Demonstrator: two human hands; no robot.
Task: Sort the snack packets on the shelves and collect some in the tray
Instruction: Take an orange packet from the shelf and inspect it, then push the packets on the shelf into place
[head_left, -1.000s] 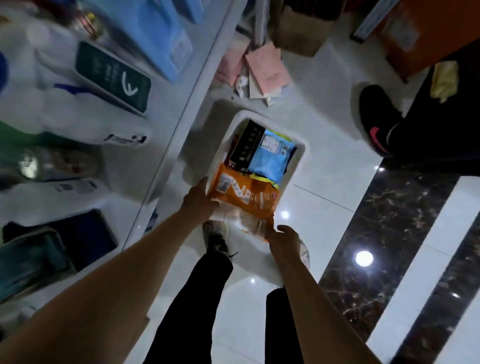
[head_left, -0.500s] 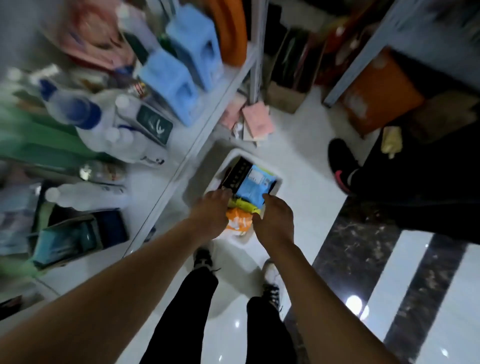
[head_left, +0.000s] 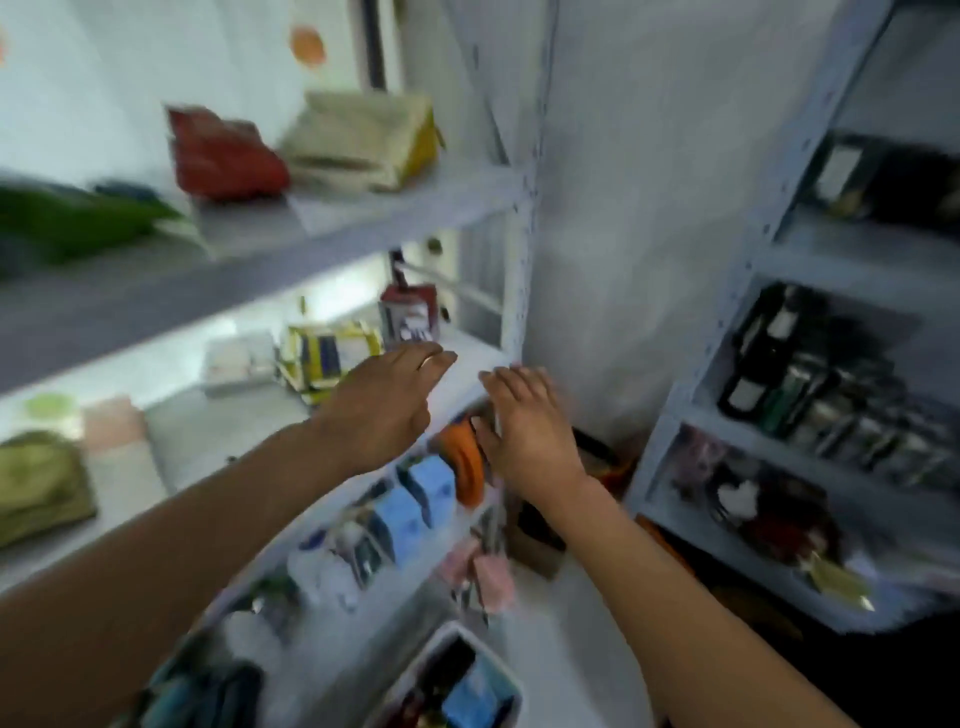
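While blur smears most labels, the snack packets read by colour and shape; a crinkly red packet (head_left: 221, 158) and a flat beige packet (head_left: 363, 137) lie side by side on the top shelf (head_left: 363, 221), a glossy green packet (head_left: 67, 221) at its left end; on the middle shelf (head_left: 218, 415) a yellow-edged packet (head_left: 324, 358) lies beside a white box (head_left: 239, 361), a dark red carton (head_left: 410, 317) upright behind, an olive pouch (head_left: 36, 483) far left; white plastic tray (head_left: 498, 670) on the floor at bottom edge, rectangular with rounded rim, holds a blue packet (head_left: 475, 693) and a black packet (head_left: 441, 670); left hand (head_left: 387, 400) empty, fingers straight, over the middle shelf edge; right hand (head_left: 524, 421) empty, fingers spread and relaxed, just right of it; lower shelf carries light blue boxes (head_left: 415, 499) and an orange curved item (head_left: 465, 462); second white metal rack (head_left: 779, 312) at right, dark bottles (head_left: 763, 353) on it.
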